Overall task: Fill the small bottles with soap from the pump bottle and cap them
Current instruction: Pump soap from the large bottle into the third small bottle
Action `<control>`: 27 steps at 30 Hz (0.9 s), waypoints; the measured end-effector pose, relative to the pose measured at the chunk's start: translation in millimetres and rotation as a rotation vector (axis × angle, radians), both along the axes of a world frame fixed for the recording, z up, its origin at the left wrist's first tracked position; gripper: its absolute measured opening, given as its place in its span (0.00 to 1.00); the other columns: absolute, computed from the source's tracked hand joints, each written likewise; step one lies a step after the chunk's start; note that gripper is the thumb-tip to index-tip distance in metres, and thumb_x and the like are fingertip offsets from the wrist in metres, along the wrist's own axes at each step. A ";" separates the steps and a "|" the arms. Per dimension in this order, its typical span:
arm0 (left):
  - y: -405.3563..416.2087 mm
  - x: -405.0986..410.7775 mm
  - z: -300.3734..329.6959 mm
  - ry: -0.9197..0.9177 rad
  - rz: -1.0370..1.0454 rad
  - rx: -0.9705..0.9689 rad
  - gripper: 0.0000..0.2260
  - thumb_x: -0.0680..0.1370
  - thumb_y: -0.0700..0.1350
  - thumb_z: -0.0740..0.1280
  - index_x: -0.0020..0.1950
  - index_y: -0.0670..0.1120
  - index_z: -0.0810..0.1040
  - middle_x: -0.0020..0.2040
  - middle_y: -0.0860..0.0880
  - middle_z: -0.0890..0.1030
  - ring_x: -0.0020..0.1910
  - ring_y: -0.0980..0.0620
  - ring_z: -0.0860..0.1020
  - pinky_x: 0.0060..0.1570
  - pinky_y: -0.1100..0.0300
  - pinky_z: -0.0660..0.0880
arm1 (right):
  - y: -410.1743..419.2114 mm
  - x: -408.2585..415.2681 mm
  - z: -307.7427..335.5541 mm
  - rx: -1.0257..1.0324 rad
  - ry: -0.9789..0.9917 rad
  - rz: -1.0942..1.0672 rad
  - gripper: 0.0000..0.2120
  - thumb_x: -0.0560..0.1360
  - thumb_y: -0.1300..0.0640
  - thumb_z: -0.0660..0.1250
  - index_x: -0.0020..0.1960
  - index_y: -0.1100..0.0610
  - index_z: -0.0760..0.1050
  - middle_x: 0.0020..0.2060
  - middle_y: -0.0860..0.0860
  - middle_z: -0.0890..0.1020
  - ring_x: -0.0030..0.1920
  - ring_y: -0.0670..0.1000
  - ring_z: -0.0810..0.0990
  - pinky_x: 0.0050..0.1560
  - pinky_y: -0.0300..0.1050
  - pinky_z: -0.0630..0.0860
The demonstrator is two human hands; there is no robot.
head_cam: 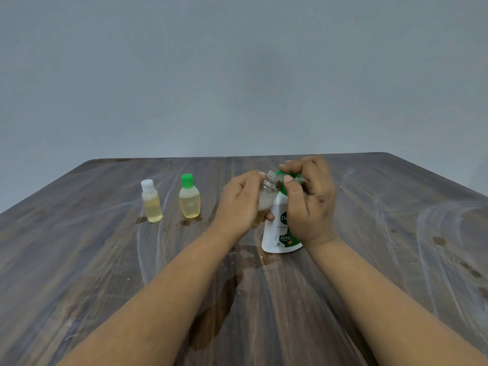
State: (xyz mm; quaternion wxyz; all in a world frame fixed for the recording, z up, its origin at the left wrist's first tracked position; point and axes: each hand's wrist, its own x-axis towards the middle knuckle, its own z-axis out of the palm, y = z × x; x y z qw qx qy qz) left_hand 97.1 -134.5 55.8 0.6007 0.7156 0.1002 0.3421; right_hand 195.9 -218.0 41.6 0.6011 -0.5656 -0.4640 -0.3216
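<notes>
The filling step is in hand for what looks like the third small bottle. The left hand [239, 199] has its fingers wrapped round a small clear plastic bottle [265, 200], uncapped, tilted so its threaded neck leans toward the green pump head [284, 178] of the white soap pump bottle [277, 233], which stands upright on the dark wood-grain tabletop [105, 260]. The right hand [310, 199] sits over the pump, fingers curled across the top of the green head and thumb against its front, apparently pressing it. The held bottle shows amber liquid low down and foam above, so it seems only partly full. Well to the left stand two small bottles already holding yellowish soap: one with a white cap [151, 202] and, beside it, an oval one with a green cap [189, 198]. Wet patches mark the tabletop near the pump bottle's base and nearer the person. The next move likely calls for keeping the open neck right under the spout while pumping, then finding a cap for it; no loose cap is visible.
</notes>
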 end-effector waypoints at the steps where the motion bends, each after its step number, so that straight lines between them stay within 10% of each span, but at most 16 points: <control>1: 0.1 0.0 -0.3 0.002 0.000 0.000 0.20 0.81 0.47 0.55 0.49 0.31 0.76 0.42 0.28 0.77 0.30 0.39 0.78 0.34 0.48 0.75 | 0.2 -0.5 0.7 0.001 0.009 -0.005 0.13 0.74 0.57 0.59 0.43 0.65 0.78 0.42 0.55 0.78 0.46 0.54 0.77 0.46 0.45 0.74; 10: -1.3 -1.4 0.6 0.004 0.016 0.018 0.19 0.77 0.50 0.57 0.44 0.35 0.78 0.41 0.29 0.77 0.30 0.37 0.78 0.34 0.38 0.77 | -4.2 -4.1 -1.4 -0.030 -0.052 0.047 0.16 0.74 0.56 0.58 0.52 0.65 0.77 0.50 0.51 0.75 0.51 0.52 0.75 0.52 0.39 0.71; 27: 1.7 -6.0 5.1 0.071 0.014 -0.027 0.17 0.82 0.43 0.54 0.46 0.39 0.80 0.45 0.28 0.77 0.30 0.40 0.78 0.34 0.52 0.75 | -1.7 -4.2 -1.4 -0.056 -0.070 -0.016 0.14 0.73 0.56 0.60 0.50 0.64 0.78 0.50 0.50 0.73 0.51 0.55 0.76 0.50 0.43 0.73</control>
